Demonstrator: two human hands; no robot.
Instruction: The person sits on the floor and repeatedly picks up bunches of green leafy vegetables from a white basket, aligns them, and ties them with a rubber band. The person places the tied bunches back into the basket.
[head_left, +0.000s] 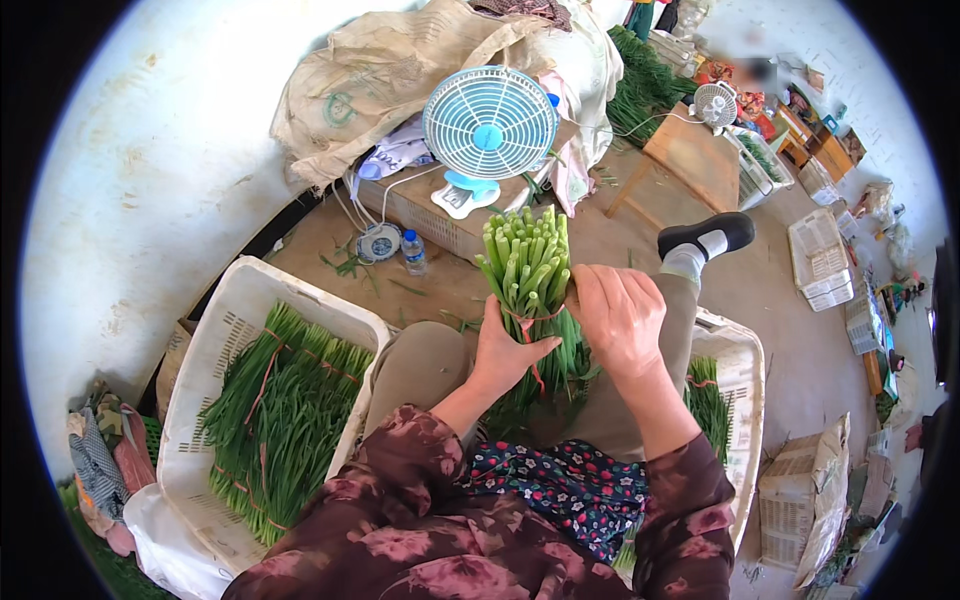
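A bundle of green leafy stalks (529, 259) stands upright before me, cut ends up, leaves hanging below. A thin red tie (527, 324) goes around it, with a strand hanging down. My left hand (504, 351) grips the bundle's left side at the tie, thumb across its front. On the bundle's right, my right hand (619, 319) is closed with its fingertips against the stalks near the tie; what its fingers pinch is hidden. Tied bundles of the same greens (281, 420) lie in a white plastic crate (184, 442) at left, and more lie in the right crate (746, 420).
A blue and white fan (489, 139) stands on an upturned crate ahead. Near it are a water bottle (413, 253) and a large woven sack (390, 82). Beyond my outstretched foot are a wooden stool (694, 161), more greens (637, 82) and stacked crates (819, 255).
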